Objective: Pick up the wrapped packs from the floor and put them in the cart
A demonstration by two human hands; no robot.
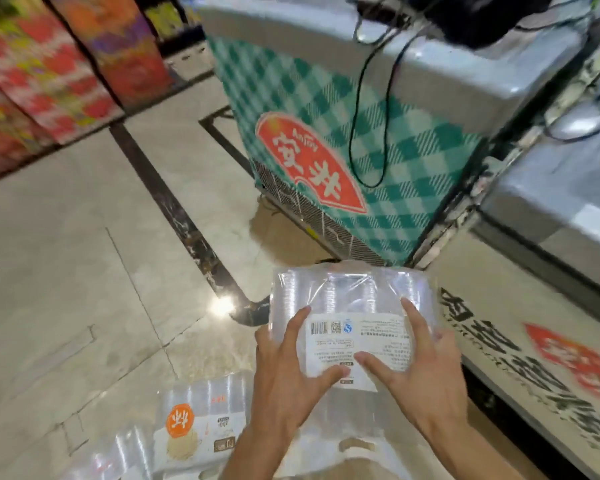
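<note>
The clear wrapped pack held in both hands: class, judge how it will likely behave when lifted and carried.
The clear wrapped pack probably keeps its shape: ribbed stacks show through the film. The glossy wrap looks slippery, which may be why the left hand and right hand both press on it. It seems light for its bulk, being see-through.

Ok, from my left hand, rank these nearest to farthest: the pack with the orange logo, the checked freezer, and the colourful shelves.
1. Pack with the orange logo, just left of and below the left hand.
2. Checked freezer, ahead.
3. Colourful shelves, far left.
</note>
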